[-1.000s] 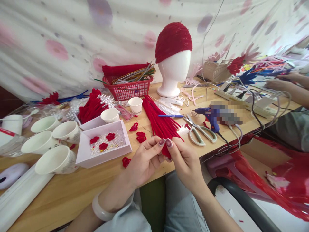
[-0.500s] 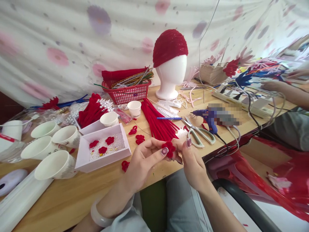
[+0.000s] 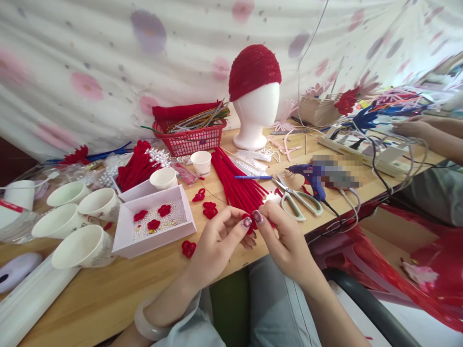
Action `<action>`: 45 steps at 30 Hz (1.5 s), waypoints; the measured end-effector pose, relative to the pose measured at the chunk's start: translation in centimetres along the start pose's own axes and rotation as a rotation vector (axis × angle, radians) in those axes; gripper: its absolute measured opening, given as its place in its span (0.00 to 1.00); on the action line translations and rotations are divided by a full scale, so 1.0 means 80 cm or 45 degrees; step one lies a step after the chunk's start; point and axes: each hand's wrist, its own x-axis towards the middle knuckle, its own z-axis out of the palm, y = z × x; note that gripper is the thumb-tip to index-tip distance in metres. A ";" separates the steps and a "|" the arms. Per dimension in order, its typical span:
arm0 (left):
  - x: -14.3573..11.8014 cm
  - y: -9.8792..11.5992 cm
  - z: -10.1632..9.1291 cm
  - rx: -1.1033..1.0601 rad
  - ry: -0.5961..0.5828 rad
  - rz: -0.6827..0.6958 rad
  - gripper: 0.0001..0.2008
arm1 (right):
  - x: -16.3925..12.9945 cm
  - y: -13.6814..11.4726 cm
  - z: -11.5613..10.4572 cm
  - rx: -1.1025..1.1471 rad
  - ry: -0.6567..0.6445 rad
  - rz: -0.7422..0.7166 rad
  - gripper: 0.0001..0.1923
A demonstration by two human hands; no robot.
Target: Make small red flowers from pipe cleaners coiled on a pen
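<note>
My left hand and right hand meet just in front of the bundle of red pipe cleaners, at the table's near edge. Thumbs and forefingers of both are pinched together on a small red pipe-cleaner piece, mostly hidden between the fingertips. I judge it very light, fuzzy outside with a wire core: it bends easily and keeps its bend, so it is best held at the bends, close to the tips, not squeezed flat. Finished red loops lie left of the bundle; scissors lie right of it.

Half a second ago the piece showed as an open red curl between my hands; now my thumbs cover it and the hands sit closer together.
</note>
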 end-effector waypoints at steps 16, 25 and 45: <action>0.002 -0.008 -0.001 -0.172 0.165 0.067 0.12 | -0.011 0.014 0.023 0.296 0.160 0.154 0.21; 0.008 -0.010 -0.004 -0.257 0.333 0.024 0.07 | -0.018 0.020 0.015 0.302 0.240 0.299 0.19; 0.010 -0.016 -0.007 -0.246 0.102 -0.034 0.09 | -0.017 0.008 0.025 0.210 0.022 0.048 0.14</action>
